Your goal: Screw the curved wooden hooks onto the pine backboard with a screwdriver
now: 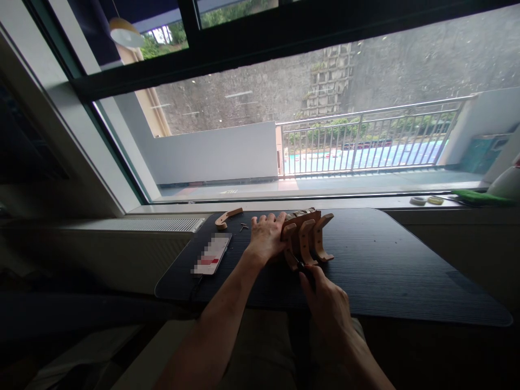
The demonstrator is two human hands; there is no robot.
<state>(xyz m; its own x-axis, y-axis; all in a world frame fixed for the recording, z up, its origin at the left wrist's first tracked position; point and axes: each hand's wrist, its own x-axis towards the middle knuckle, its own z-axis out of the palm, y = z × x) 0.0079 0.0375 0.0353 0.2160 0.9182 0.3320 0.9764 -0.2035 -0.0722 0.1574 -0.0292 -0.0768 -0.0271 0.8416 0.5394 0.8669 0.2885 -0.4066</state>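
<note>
A wooden hook rack [301, 218] lies on the dark table, with several curved wooden hooks [305, 242] standing out toward me. My left hand [266, 234] is closed round the rack's left end and presses it to the table. Low in front of the hooks, my right hand [325, 290] grips a dark-handled screwdriver [307, 273]. Its tip points at the foot of the leftmost hook; the exact contact is too small to tell. One loose wooden hook [228, 217] lies at the table's back left, beside a few small screws [244, 226].
A phone [212, 253] with a cable lies left of my left forearm. The dark table [390, 265] stretches right, against the windowsill [345, 201]. Tape rolls [426, 200] and a green cloth-like item [481, 197] sit on the sill. A white radiator [162, 238] flanks the left.
</note>
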